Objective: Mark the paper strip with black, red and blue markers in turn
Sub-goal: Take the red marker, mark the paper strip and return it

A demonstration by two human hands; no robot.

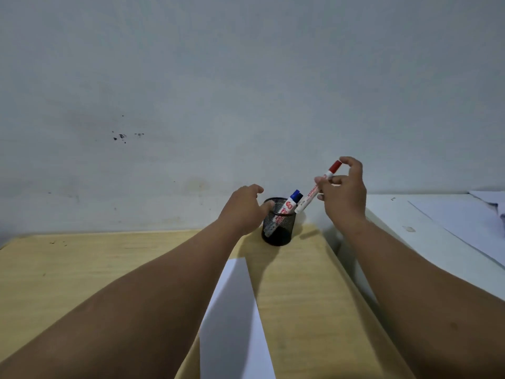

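A black mesh pen cup (277, 228) stands at the far edge of the wooden table. A blue-capped marker (293, 199) and a black-capped one (299, 197) lean inside it. My right hand (345, 196) pinches the red-capped marker (318, 187), tilted, with its lower end just above the cup's right rim. My left hand (243, 210) rests against the cup's left side, thumb on the rim, fingers spread. The white paper strip (233, 318) lies lengthwise on the table between my forearms.
The wooden table (82, 269) ends against a pale wall. To the right stands a white surface (410, 225) bearing sheets of paper (470, 222), separated from the table by a narrow gap.
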